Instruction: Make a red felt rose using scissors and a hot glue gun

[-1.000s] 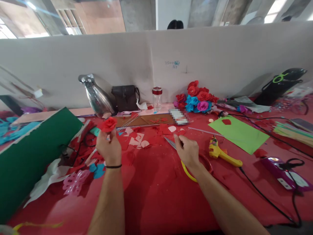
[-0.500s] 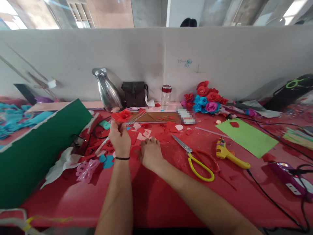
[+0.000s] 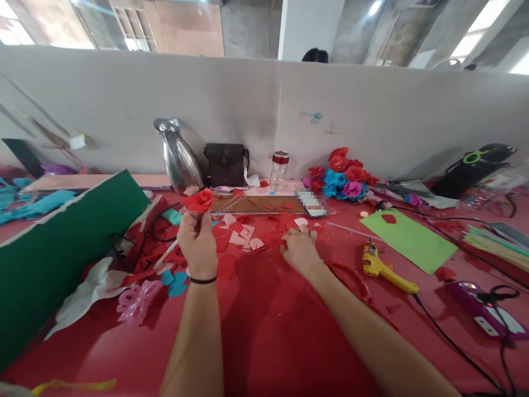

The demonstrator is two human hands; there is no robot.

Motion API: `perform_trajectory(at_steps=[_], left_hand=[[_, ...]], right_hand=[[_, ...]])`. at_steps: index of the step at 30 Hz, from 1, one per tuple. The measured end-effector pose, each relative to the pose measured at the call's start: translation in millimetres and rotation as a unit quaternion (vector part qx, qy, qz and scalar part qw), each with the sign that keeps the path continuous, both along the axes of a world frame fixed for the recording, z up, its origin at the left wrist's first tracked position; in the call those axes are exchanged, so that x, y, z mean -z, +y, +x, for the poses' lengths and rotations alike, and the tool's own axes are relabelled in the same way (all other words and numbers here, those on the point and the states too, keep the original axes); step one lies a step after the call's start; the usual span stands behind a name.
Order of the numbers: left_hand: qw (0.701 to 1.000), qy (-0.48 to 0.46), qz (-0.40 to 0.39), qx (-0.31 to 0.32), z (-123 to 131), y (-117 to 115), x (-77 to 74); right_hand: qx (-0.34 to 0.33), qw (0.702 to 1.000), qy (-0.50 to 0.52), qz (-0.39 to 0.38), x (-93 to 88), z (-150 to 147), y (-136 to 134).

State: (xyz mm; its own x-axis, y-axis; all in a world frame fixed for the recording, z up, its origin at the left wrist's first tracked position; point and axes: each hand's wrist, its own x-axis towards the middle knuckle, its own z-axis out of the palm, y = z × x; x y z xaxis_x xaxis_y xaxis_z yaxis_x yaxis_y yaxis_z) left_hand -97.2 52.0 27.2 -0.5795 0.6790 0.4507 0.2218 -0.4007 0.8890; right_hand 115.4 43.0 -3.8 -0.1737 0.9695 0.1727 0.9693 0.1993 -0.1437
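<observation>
A red paper flower (image 3: pixel 199 200) is pinched between the thumb and fingers of my left hand (image 3: pixel 197 245), raised over the left part of the table. My right hand (image 3: pixel 301 249) is low over the red tabletop, palm down, fingers bent and apart, with no object seen in them. Close to its fingertips lie a pale pink petal piece (image 3: pixel 301 221) and red scraps. Under my right wrist and forearm are scissors (image 3: pixel 359 281); only a red handle loop shows. Pink cut pieces (image 3: pixel 243 236) lie between my hands.
A yellow glue gun (image 3: pixel 388 270) with a black cable lies at right, near a green sheet (image 3: pixel 413 240) and a purple power strip (image 3: pixel 483 309). A green board (image 3: pixel 74 242) stands at left. Behind are a steel jug (image 3: pixel 182 160), a jar (image 3: pixel 280 171) and paper flowers (image 3: pixel 347 171).
My right hand has moved right, from the pink scraps to over the scissors, covering their blades and yellow handle. My left hand still holds the red flower, now tilted more upright.
</observation>
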Motion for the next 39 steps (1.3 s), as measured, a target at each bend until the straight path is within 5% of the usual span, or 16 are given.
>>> perform_trajectory(at_steps=[4,7,10,15,17,22,27,39], left_hand=[[0.995,-0.095,0.011,0.026,-1,3,-0.3],[0.987,-0.147,0.000,0.062,2,3,-0.3],[0.976,-0.176,-0.041,0.121,11,2,0.5],[0.946,-0.197,-0.097,0.240,35,-4,1.6],[0.930,-0.206,-0.137,0.271,45,-7,2.4],[0.888,-0.201,-0.231,0.342,59,-11,5.8],[0.900,-0.195,-0.228,0.317,56,-9,4.5],[0.907,-0.188,-0.270,0.263,46,-1,11.8]], right_hand=[[0.017,0.986,0.163,0.018,8.2,-4,7],[0.041,0.929,0.368,-0.031,8.4,1,13],[0.026,0.891,0.445,-0.083,5.1,6,14],[0.034,0.729,0.656,-0.190,-0.7,1,2],[0.037,0.702,0.684,-0.195,-2.2,-2,-3],[0.051,0.697,0.693,-0.180,-5.3,-5,-8],[0.087,0.700,0.692,-0.151,-9.2,1,-9],[0.046,0.749,0.656,-0.079,1.7,9,-5]])
